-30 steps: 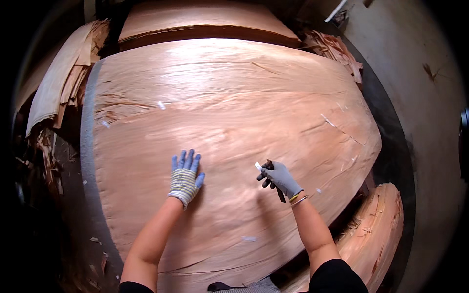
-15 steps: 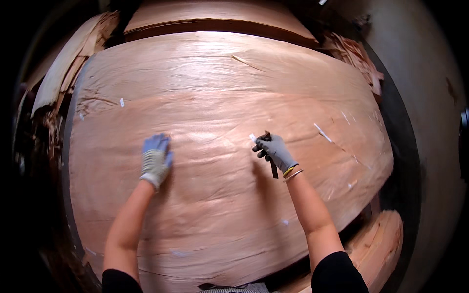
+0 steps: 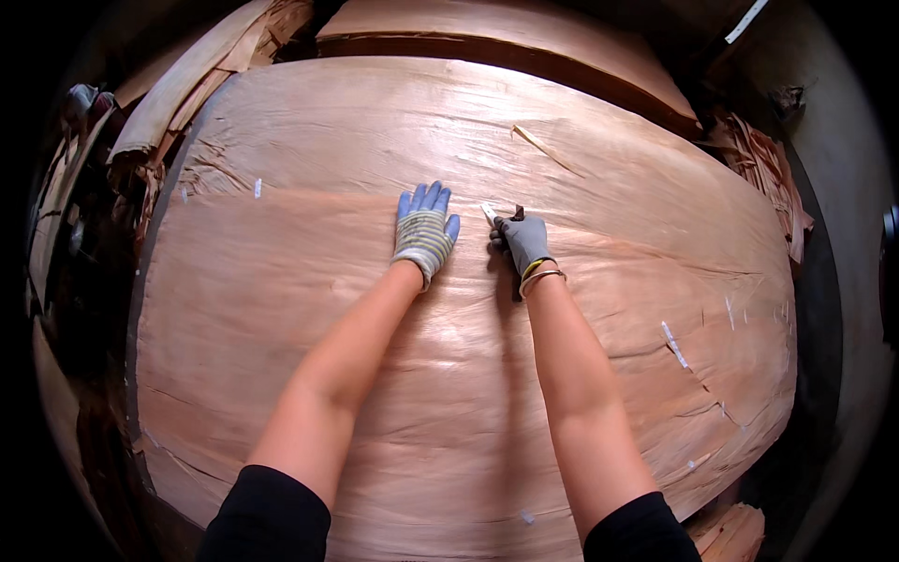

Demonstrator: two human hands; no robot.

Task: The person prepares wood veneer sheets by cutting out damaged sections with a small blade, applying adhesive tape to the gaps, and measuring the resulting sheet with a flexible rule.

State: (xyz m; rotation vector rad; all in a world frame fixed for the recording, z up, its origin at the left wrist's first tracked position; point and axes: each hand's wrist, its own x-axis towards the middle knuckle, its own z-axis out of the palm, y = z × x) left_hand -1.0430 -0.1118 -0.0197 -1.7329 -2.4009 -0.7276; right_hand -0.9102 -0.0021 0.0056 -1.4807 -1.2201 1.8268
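Note:
A wide wood veneer sheet (image 3: 281, 328) lies before me, with wrinkles and a seam running across its far part. My left hand (image 3: 426, 229), in a striped glove with blue fingers, rests flat on the sheet near that seam, fingers stretched out. To its right, my right hand (image 3: 524, 239), in a grey glove with dark fingers, is closed around a dark bar-shaped tool (image 3: 518, 213) that is mostly hidden by the hand. A small white strip of tape (image 3: 489, 214) sticks out at the right fingertips, close to the seam.
A loose veneer sliver (image 3: 538, 145) lies on the far part of the sheet. White tape pieces (image 3: 673, 344) show at the right and another tape piece (image 3: 257, 188) at the left. Beyond stands a veneer stack (image 3: 506, 37); curled veneer scraps (image 3: 187, 89) and torn strips (image 3: 758, 173) flank the sheet.
My left hand has moved forward and right, closer to the right hand, and now lies flat. The right hand has reached farther forward with the tool and tape. The view has shifted.

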